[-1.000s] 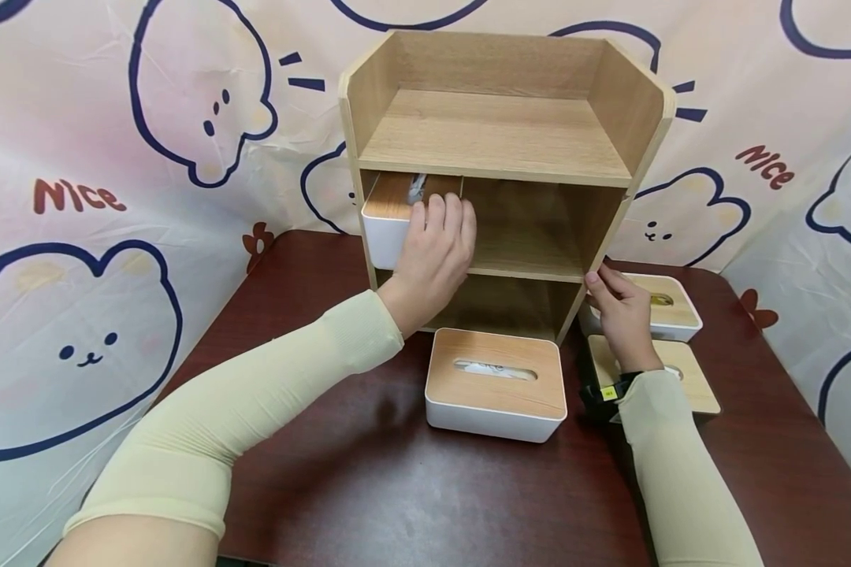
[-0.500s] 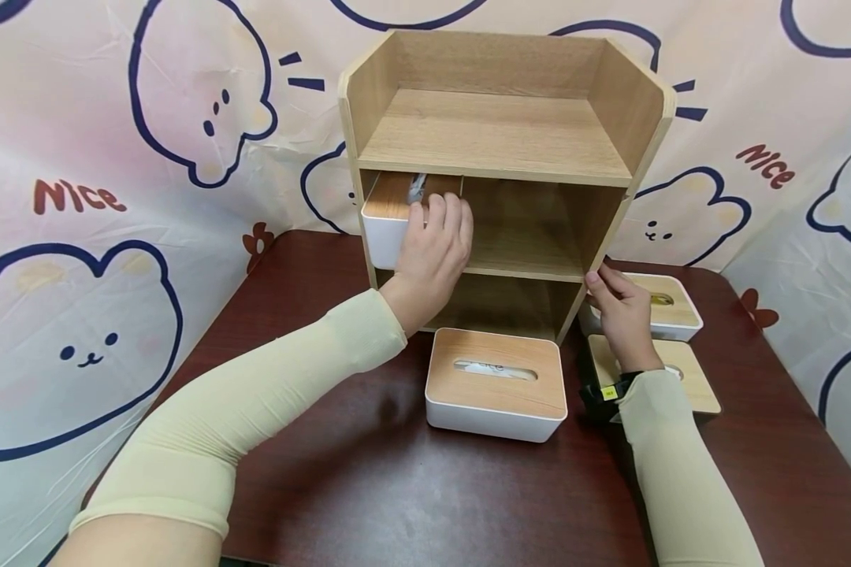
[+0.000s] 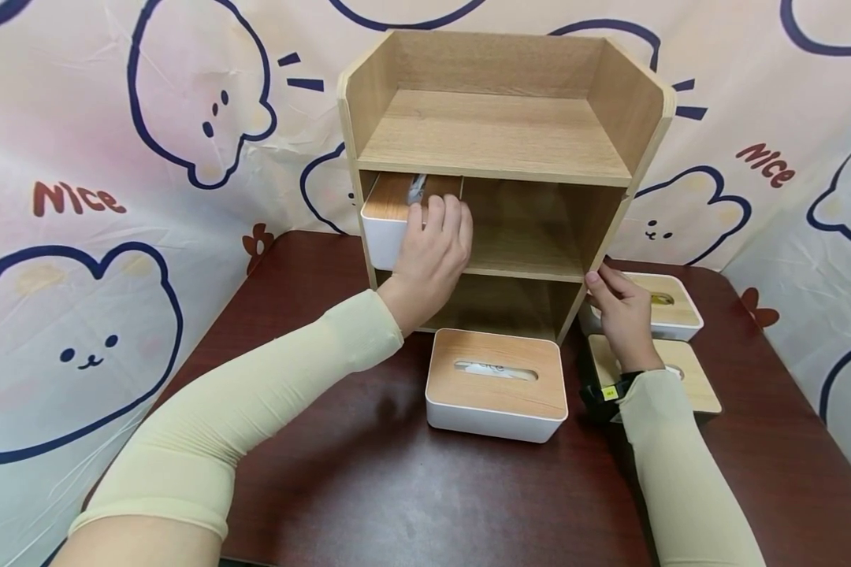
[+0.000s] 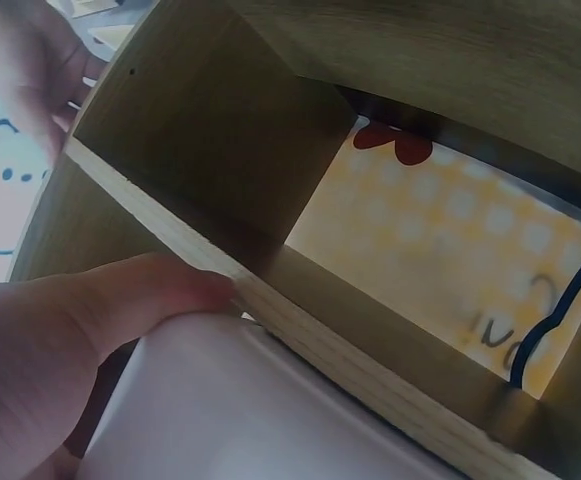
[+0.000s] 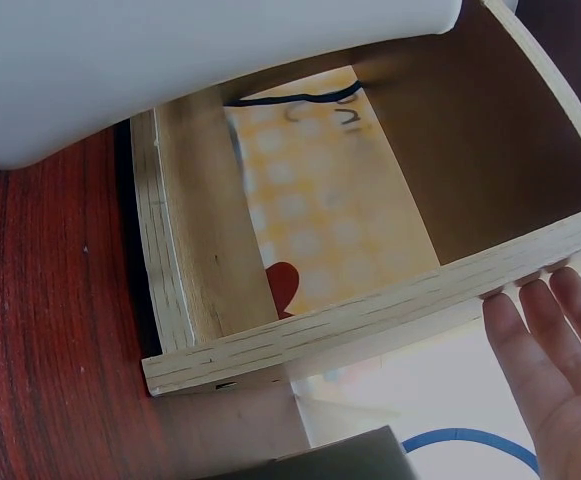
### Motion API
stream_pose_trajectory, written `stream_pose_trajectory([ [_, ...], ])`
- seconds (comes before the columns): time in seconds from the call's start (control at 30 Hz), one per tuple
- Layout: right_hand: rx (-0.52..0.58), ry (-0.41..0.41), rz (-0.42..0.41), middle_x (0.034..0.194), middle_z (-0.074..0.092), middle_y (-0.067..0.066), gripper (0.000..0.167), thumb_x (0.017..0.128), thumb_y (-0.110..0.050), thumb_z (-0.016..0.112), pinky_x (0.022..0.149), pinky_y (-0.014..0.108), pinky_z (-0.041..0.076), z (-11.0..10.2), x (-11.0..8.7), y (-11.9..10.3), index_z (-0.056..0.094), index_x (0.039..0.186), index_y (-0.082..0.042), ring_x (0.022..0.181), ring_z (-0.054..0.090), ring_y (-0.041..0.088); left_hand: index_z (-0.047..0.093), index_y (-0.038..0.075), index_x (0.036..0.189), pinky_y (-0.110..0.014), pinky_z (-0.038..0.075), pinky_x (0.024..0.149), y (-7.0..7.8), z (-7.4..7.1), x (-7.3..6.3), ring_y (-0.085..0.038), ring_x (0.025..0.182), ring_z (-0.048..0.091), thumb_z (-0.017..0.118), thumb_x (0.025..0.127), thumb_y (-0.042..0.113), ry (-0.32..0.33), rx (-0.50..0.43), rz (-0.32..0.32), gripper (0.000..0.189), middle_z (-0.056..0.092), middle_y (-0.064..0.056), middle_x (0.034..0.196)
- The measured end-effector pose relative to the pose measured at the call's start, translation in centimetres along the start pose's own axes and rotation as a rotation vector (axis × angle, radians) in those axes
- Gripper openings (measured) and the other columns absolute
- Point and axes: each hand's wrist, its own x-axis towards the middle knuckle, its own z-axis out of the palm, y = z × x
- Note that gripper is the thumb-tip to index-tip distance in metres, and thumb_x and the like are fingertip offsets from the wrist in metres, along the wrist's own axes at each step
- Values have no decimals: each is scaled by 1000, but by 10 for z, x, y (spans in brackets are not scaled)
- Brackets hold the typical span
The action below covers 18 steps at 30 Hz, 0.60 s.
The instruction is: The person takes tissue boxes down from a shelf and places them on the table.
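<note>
A wooden shelf unit [image 3: 496, 130] stands on the table, its middle level split by a divider. In its left middle compartment sits a white tissue box [image 3: 381, 240] with a wood-look lid, its end at the front opening. My left hand [image 3: 432, 256] grips this box by its right front part, fingers over the top. The thumb [image 4: 160, 295] lies along its white end in the left wrist view, close to the shelf board. My right hand [image 3: 624, 315] holds the unit's right side panel, thumb at the front edge. Its fingers [image 5: 545, 320] touch the outer face.
Another white tissue box [image 3: 496, 405] lies crosswise on the dark red table [image 3: 411, 496] before the unit. To the right stand a white tissue box [image 3: 674, 316] and a dark one [image 3: 691, 382], partly behind my right arm. A cartoon-printed cloth [image 3: 135, 346] surrounds the table.
My left hand shifts very slightly left early on, then stays still on the tissue box. The right hand and the boxes show no visible movement.
</note>
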Motion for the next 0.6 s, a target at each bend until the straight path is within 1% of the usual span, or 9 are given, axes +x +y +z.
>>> stream_pose_trajectory([
  [0.2,-8,-1,8,137,54,12,48,95,-33,62,84,24,50,0,0,-2,56,138,-13,109,60,16,50,-9,125,-44,39,83,-3,1,-2,-34,102,47,35,96,14,40,-21,14,40,52,-19,113],
  [0.3,-4,-5,9,138,54,12,48,95,-33,62,84,24,50,0,-1,-3,55,138,-13,110,60,17,50,-9,124,-43,39,82,-4,2,-3,-34,100,47,35,96,15,54,-24,23,40,52,-18,111],
  [0.5,-1,-10,12,138,53,11,48,95,-33,62,82,21,50,-1,-1,-3,56,138,-14,111,60,17,50,-8,125,-44,39,84,-6,3,-6,-34,102,47,36,96,15,58,-35,41,40,52,-19,115],
  [0.6,-3,-11,18,139,53,11,48,95,-34,62,85,26,50,0,-1,-3,56,138,-15,111,60,18,50,-8,126,-43,40,83,-6,3,-7,-34,102,47,36,97,15,61,-38,48,40,53,-20,116],
])
